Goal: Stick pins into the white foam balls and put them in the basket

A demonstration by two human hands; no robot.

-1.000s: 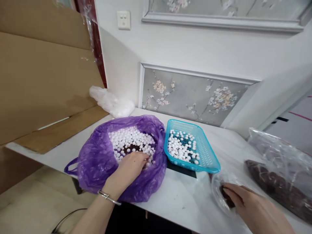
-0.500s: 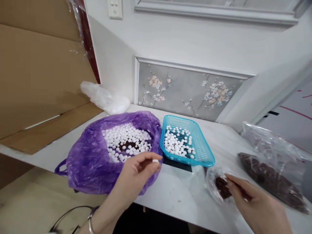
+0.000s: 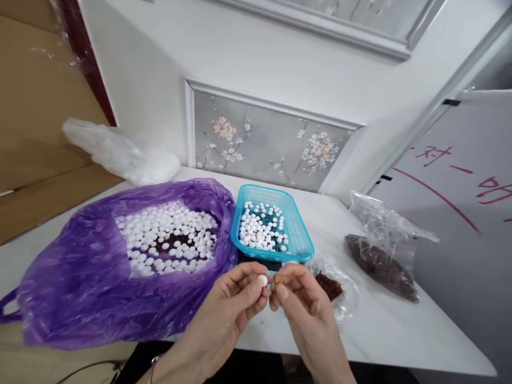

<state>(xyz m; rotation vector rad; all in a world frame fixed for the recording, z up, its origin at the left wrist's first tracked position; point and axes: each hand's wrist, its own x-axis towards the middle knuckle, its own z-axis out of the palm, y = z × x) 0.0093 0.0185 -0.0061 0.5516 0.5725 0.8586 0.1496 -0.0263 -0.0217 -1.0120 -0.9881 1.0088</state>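
My left hand (image 3: 236,298) pinches a small white foam ball (image 3: 263,280) between thumb and forefinger. My right hand (image 3: 304,298) is right beside it, its fingertips closed on a small brown piece, mostly hidden by the fingers. Both hands meet in front of a blue plastic basket (image 3: 306,234) that holds many white balls (image 3: 260,229). To the left, an open purple plastic bag (image 3: 92,288) contains a spread of similar white balls (image 3: 160,224), with some dark brown bits among them. Just behind my right hand lies an open clear bag (image 3: 348,298) of reddish-brown pieces (image 3: 328,286).
A larger clear bag (image 3: 380,266) of dark brown material lies on the right of the white table (image 3: 432,341). At the back left are a crumpled white plastic bag (image 3: 128,160) and cardboard (image 3: 36,106). A whiteboard (image 3: 472,256) stands on the right.
My right hand has left the small clear bag and moved left, meeting my left hand. The left hand still pinches the white ball. The view has turned to the right.
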